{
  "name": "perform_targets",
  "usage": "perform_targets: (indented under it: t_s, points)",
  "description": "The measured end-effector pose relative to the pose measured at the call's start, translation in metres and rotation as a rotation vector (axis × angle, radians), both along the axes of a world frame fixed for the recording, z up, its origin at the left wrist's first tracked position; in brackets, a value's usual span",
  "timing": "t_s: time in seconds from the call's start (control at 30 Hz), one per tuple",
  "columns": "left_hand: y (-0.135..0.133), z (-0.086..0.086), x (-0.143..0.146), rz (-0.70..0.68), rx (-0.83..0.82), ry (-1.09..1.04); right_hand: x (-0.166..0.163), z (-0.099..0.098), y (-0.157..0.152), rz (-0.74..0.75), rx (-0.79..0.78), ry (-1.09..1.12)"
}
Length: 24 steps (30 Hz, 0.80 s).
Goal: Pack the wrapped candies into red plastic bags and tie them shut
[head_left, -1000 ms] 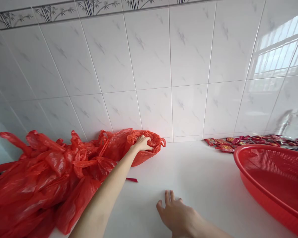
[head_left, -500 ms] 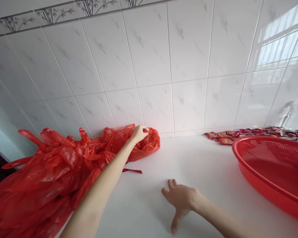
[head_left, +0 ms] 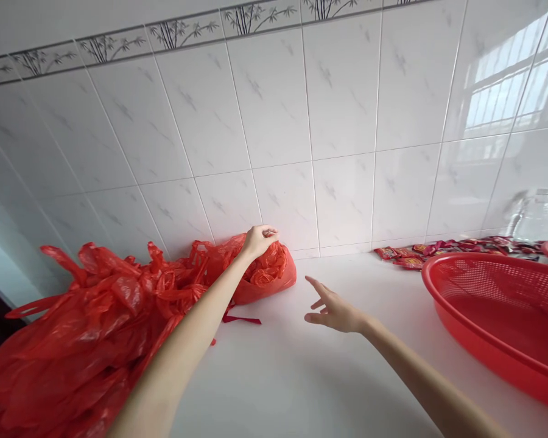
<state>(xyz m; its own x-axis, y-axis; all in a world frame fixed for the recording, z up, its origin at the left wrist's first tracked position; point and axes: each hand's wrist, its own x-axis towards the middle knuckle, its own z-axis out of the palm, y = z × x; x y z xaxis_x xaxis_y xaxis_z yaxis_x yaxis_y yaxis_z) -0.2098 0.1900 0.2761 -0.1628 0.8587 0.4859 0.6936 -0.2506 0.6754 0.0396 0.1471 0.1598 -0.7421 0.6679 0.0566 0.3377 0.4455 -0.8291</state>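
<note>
A red plastic bag [head_left: 274,286] stands against the tiled wall, its mouth open and crumpled red plastic showing inside. My left hand [head_left: 260,240] is at the top of this bag with fingers curled in toward the thumb; whether they pinch its rim cannot be seen. To the right of the bag, my right hand [head_left: 335,310] hovers over the white counter, fingers apart and pointing toward the bag, nothing in it. A dark red strip [head_left: 242,319] lies on the counter just in front of the bag.
A large heap of red plastic bags [head_left: 82,340] fills the left side. At the right sits a red perforated basket [head_left: 484,328]. Small red packets [head_left: 411,261] lie along the wall behind it, near a clear bottle [head_left: 532,216]. White counter [head_left: 274,377] shows in the middle.
My right hand has moved up and away from me, nearer to the open bag. The left hand has stayed at the top of the bag, rising slightly. The view has tilted upward a little.
</note>
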Motion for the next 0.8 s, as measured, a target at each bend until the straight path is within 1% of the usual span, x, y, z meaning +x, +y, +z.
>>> perform_targets:
  t_s: [0.1,0.17,0.27,0.33,0.43,0.47,0.57,0.63,0.73,0.8]
  points:
    - [-0.002,0.001,0.015,-0.168,-0.032,-0.082,-0.011,-0.006,-0.001,-0.077,-0.021,0.169]
    - [-0.006,0.001,0.028,-0.275,-0.057,-0.126,-0.018,-0.008,-0.003,-0.094,-0.023,0.247]
    - [-0.013,0.0,0.046,-0.389,-0.086,-0.17,-0.023,-0.012,-0.002,-0.114,0.009,0.384]
    - [-0.018,-0.001,0.055,-0.458,-0.088,-0.21,-0.023,-0.015,0.0,-0.187,0.029,0.434]
    - [-0.026,-0.002,0.064,-0.55,-0.077,-0.305,-0.021,-0.018,0.006,-0.333,0.068,0.435]
    - [-0.028,-0.003,0.066,-0.566,-0.077,-0.343,-0.02,-0.019,0.007,-0.347,0.092,0.439]
    - [-0.033,-0.004,0.069,-0.574,-0.098,-0.457,-0.018,-0.019,0.009,-0.311,0.173,0.473]
    - [-0.036,-0.003,0.07,-0.576,-0.09,-0.532,-0.019,-0.017,0.009,-0.307,0.197,0.48]
    - [-0.041,0.003,0.072,-0.584,-0.018,-0.621,-0.019,-0.017,0.008,-0.337,0.198,0.455]
    - [-0.044,0.01,0.073,-0.587,0.046,-0.664,-0.019,-0.017,0.008,-0.346,0.194,0.438]
